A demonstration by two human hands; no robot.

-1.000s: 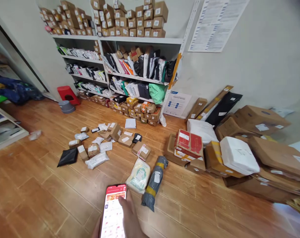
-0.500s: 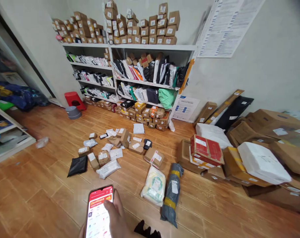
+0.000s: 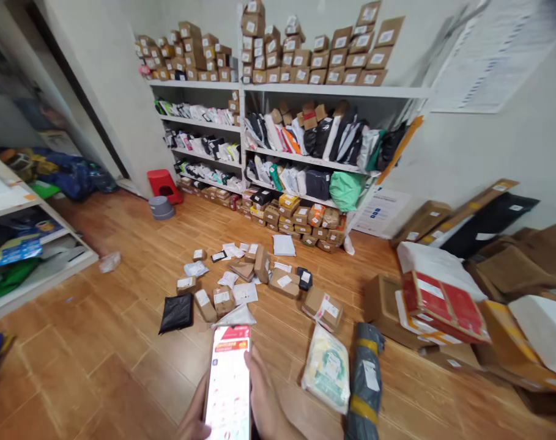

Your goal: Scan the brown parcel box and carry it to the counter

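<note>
A smartphone (image 3: 228,385) with a lit, mostly white screen and a red banner at its top stands upright at the bottom middle of the view. My left hand (image 3: 194,412) is closed around its left edge, the thumb low on the screen's corner. Along the right edge my right hand (image 3: 265,394) grips it, with the thumb by the upper side. Just beyond the phone lies a white plastic parcel (image 3: 239,315), partly covered by it. Small cardboard boxes (image 3: 223,300) and a black plastic parcel (image 3: 177,313) lie on the floor nearby.
Shelves (image 3: 337,90) packed with boxes and mailing bags stand along the back wall. A red stool (image 3: 164,183) and a grey step stool (image 3: 161,208) are at the left. At right, a grey taped roll (image 3: 366,379) lies near a red box (image 3: 445,305) and stacked cartons.
The view has turned left, so the room shifts rightward. My right thumb has moved from over the screen to the phone's right edge, and my left hand shows more.
</note>
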